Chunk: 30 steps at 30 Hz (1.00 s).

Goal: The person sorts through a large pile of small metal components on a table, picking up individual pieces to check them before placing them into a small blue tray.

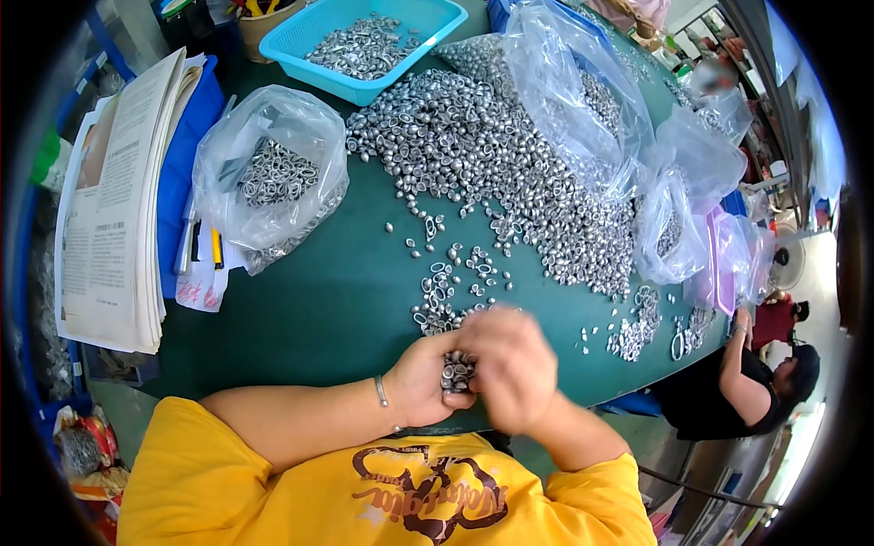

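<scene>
My left hand point(421, 380) is cupped at the table's near edge, its fingers curled round a clump of small silver metal pieces point(457, 371). Right beside it, my right hand point(516, 364) is over the edge of that clump and smeared by motion, so its fingers cannot be made out. Just beyond both hands lies a loose cluster of silver rings and caps point(437, 293). Farther off spreads a big heap of small oval metal pieces point(510, 168), rounded like little cups.
A transparent bag of metal rings point(273, 177) stands at left, near stacked newspapers point(114, 200). At the back is a turquoise basket point(366, 89) of pieces. More plastic bags point(583, 91) rest on the heap. Small piles point(637, 328) lie at right, where another person point(742, 391) sits.
</scene>
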Available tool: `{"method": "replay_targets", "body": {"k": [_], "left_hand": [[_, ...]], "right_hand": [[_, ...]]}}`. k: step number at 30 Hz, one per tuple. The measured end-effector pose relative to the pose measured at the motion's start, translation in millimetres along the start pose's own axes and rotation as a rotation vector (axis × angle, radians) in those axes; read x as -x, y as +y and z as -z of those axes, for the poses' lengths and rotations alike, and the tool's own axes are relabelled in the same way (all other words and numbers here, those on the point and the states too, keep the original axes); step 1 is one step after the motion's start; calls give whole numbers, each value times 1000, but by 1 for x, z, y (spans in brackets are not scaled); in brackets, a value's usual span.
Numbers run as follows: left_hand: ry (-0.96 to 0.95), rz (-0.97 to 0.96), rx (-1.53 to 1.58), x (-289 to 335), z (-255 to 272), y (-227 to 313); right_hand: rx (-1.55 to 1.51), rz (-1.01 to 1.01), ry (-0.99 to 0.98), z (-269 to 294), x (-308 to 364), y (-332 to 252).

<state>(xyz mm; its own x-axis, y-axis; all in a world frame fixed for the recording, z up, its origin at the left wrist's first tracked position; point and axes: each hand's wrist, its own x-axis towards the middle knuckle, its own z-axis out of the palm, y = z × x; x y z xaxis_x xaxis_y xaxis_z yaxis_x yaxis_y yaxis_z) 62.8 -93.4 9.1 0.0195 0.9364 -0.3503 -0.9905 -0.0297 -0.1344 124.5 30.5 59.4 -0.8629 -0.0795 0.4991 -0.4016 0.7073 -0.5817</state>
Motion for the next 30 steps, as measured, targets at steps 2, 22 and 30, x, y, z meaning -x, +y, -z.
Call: {"method": "replay_targets", "body": {"k": [2,22,30], "left_hand": [[3,89,-73,0,-4,1],[-39,395,-344,-3,0,-8],[-10,375,-348,-3,-2,-7]], "right_hand": [[-3,-263,22,1,-8,33],[127,-398,15,8,-34,63],[196,-280,-227,-13,-33,49]]}}
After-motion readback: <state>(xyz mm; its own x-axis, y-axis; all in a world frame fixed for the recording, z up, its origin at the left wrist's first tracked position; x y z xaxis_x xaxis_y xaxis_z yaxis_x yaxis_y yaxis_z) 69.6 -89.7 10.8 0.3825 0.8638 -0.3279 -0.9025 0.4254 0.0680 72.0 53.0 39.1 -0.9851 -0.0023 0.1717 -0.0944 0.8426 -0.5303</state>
